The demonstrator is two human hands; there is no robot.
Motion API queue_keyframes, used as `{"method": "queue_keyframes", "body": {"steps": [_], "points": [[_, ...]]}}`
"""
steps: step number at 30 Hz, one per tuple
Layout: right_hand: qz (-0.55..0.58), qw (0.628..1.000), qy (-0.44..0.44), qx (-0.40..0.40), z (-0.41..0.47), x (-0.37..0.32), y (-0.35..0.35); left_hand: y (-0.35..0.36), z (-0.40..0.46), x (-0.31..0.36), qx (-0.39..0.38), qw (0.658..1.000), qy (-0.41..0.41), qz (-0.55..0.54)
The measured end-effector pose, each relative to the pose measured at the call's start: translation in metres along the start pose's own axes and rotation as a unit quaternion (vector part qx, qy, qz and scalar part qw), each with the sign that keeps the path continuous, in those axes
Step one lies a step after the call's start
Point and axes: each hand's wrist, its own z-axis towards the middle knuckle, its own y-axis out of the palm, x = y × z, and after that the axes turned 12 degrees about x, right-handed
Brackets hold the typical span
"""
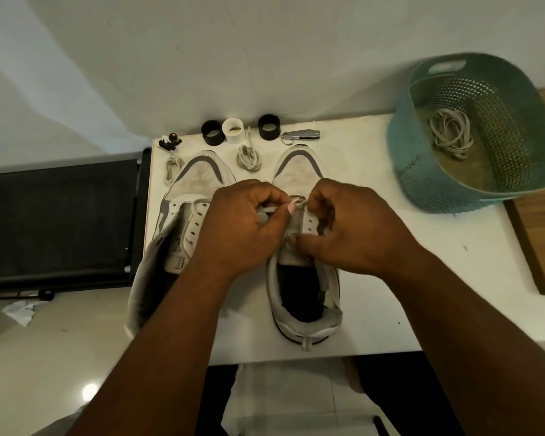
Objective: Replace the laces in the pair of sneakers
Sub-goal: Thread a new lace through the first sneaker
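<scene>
Both hands thread a lace across the toe-end eyelets of the right-side sneaker (302, 278).

The left hand (243, 221) pinches the lace (266, 209), which runs crosswise to the sneaker's heel-to-toe axis; the right hand (343, 225) is curled over the eyelet row opposite, though whether it grips the lace end I cannot tell. Left of this sneaker lies the other sneaker (183, 209), unlaced, and beyond its toe a spare lace (248, 157); the basket (422, 171) sits well right, leaving open table (422, 278) between.
</scene>
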Motion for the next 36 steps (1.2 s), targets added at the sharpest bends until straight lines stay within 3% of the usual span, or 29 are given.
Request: {"method": "queue_keyframes", "body": {"steps": [3,7,10,20,24,36], "points": [[-0.101,0.994,0.022,-0.034,-0.004,-0.009,0.000,0.001,0.000,-0.001,0.003,0.997,-0.055,-0.058],[-0.108,0.993,0.052,0.019,-0.005,-0.014,-0.010,0.007,-0.001,-0.008,-0.026,0.995,-0.079,-0.062],[-0.105,0.993,0.054,0.006,-0.004,-0.012,-0.011,0.011,-0.003,-0.007,-0.047,0.995,-0.083,-0.040],[0.146,0.976,0.162,-0.003,0.003,0.015,-0.010,0.034,-0.011,-0.004,-0.034,0.989,-0.132,-0.062],[0.170,0.973,0.156,-0.007,0.003,0.016,-0.010,0.036,-0.013,-0.004,-0.021,0.990,-0.121,-0.069],[0.051,0.997,0.050,-0.011,0.004,0.014,-0.011,0.032,-0.012,-0.003,-0.024,1.000,0.002,-0.016]]}}
